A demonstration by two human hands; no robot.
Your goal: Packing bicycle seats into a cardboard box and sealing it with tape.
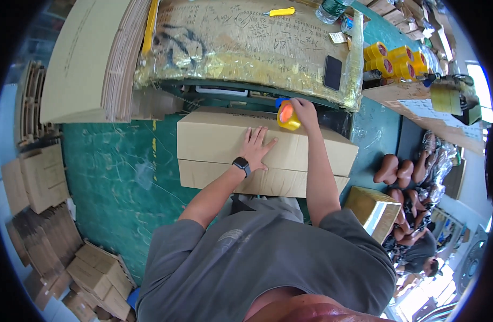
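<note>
A long brown cardboard box [219, 134] lies in front of me, its two top flaps meeting along a seam. My left hand [253, 149] rests on the box with its fingers spread, and a dark watch is on that wrist. Near the far edge of the box, my right hand [305, 114] is closed round a tape dispenser [287, 117] that carries a yellow roll with an orange core and has a blue part at its far end. The dispenser hangs over or touches the box's far side; I cannot tell which.
Beyond the box stands a cardboard-covered workbench [246, 48] bearing a phone [332, 73], a yellow cutter [279, 11] and a water bottle [332, 9]. Flat cardboard sheets [91, 59] stack at left. Yellow tape rolls [402, 61] sit at right, above brown rounded pieces [387, 168]. Another person [420, 252] is at lower right.
</note>
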